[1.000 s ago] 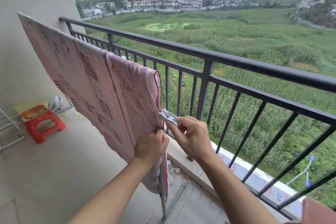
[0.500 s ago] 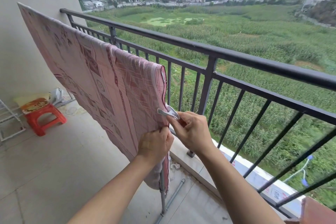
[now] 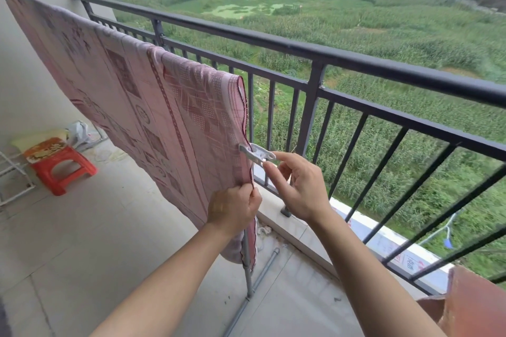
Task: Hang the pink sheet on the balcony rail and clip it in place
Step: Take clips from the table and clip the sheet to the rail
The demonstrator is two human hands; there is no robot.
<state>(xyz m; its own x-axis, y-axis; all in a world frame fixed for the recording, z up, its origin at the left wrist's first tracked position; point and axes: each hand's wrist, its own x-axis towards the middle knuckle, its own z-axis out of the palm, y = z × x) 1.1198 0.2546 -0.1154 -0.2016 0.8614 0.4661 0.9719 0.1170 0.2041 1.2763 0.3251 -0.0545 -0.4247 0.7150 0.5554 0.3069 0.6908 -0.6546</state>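
Left hand [image 3: 232,210] curled on pink sheet [image 3: 164,117]; right hand [image 3: 298,189] in fingertip pinch on clip [image 3: 256,154], seemingly at hem

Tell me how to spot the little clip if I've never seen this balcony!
Find the long black rail across the balcony, then the pink sheet hanging just inside it. Follow the sheet's right edge down to where the right hand pinches something small. That is the clip: the only small whitish thing on all that pink cloth.
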